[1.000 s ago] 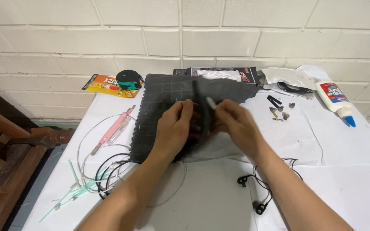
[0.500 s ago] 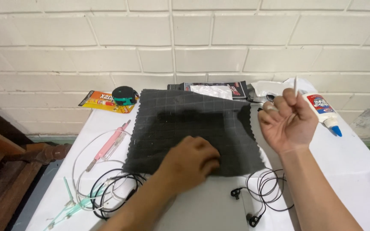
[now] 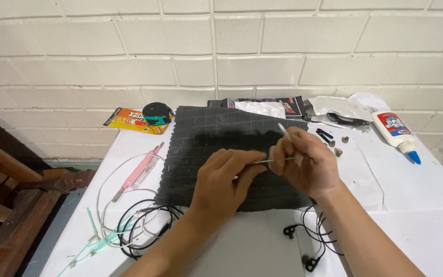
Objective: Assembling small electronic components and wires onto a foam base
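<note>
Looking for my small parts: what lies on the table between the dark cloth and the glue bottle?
In the head view, a few small metal bits lie on the white cover between the dark cloth and the glue bottle.

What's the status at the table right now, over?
Left hand and right hand together pinch a thin white stick. Both over the dark grid cloth. Black earphones and coiled cables lie nearby, clear of both hands.

Two bare forearms enter from the bottom edge of the frame, one from lower centre, one from lower right. No sleeves visible on either arm up to the frame edge. Left hand: no glove, no ring, no watch or band at the wrist. Right hand: likewise bare, no jewellery seen. Fingernails short, unpainted where visible.
</note>
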